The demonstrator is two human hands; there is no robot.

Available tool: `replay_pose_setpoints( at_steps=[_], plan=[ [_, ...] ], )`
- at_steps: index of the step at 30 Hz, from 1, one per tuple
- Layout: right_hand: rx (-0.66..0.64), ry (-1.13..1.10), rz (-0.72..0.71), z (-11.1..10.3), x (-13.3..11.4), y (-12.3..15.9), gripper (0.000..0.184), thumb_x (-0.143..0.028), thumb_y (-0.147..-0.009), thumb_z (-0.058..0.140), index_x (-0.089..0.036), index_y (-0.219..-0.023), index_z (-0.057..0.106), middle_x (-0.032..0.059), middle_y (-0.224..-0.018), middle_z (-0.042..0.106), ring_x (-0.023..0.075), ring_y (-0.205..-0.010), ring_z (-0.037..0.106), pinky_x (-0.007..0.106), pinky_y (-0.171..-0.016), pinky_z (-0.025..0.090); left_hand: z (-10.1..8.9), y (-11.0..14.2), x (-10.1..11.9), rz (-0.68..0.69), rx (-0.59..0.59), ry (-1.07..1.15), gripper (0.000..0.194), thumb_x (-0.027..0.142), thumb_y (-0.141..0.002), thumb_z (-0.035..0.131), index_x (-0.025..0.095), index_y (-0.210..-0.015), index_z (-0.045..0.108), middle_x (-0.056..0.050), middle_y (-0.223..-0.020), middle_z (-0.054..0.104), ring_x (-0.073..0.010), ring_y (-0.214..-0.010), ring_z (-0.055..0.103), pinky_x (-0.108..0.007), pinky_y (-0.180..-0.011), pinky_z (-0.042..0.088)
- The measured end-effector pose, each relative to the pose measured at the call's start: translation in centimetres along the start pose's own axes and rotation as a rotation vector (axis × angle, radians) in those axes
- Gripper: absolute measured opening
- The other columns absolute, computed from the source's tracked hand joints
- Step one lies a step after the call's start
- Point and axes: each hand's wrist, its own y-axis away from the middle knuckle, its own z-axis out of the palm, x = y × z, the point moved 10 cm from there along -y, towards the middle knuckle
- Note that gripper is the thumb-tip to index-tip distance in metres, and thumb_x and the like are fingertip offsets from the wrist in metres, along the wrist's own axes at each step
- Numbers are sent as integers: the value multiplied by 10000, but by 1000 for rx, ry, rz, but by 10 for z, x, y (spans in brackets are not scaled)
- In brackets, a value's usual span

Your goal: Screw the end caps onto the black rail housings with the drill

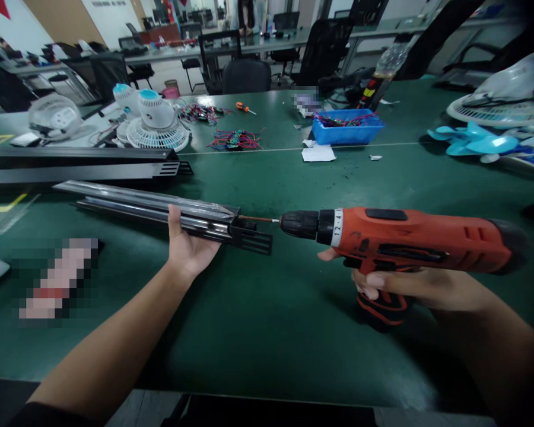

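My left hand [191, 252] grips a long dark metal housing [200, 219] near its slotted right end, thumb on top and fingers underneath. Clear plastic film seems to cover part of its upper side. My right hand [396, 284] is wrapped around the handle of an orange and black cordless drill [427, 237], which points left. From the drill's chuck a long thin bit [258, 219] reaches the housing's end. Whether a screw sits at the tip is hidden. Behind the housing lie more long dark metal housings [80, 169].
Fan parts [155, 127] stand at the back left, near bundles of wired boards [235, 139] and an orange screwdriver [244, 108]. A blue bin [347, 133] of wires, a bottle [382, 71] and light-blue fan blades [476, 139] are to the right. The green table [267, 344] ends close to me.
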Motion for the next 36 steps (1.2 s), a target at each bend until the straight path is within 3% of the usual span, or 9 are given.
replay_pose_setpoints(
  at_steps=[10,19,36],
  plan=[
    [-43,-125,1,9,2,-3,329,-480,-921,857,-221,-1118,814,2,-657,693,126,-530,615,219,-499,539,0,1,0,7,-17,24,628,777,-949,664,200,-1167,782,-112,-1177,839,-314,-1191,782,-469,-1086,615],
    [-41,-86,-97,5,-4,1,309,-455,-958,817,-250,-1187,792,41,-761,743,182,-597,665,295,-534,589,3,0,-1,-1,-32,18,652,803,-946,645,202,-1155,792,-104,-1156,843,-316,-1201,777,-449,-1086,618],
    [-50,28,-164,7,-18,9,250,-426,-1019,746,-259,-1204,773,30,-744,742,152,-529,648,237,-449,547,14,2,2,7,-96,68,685,839,-931,639,217,-1183,779,-96,-1176,840,-306,-1281,745,-412,-1131,594]
  ],
)
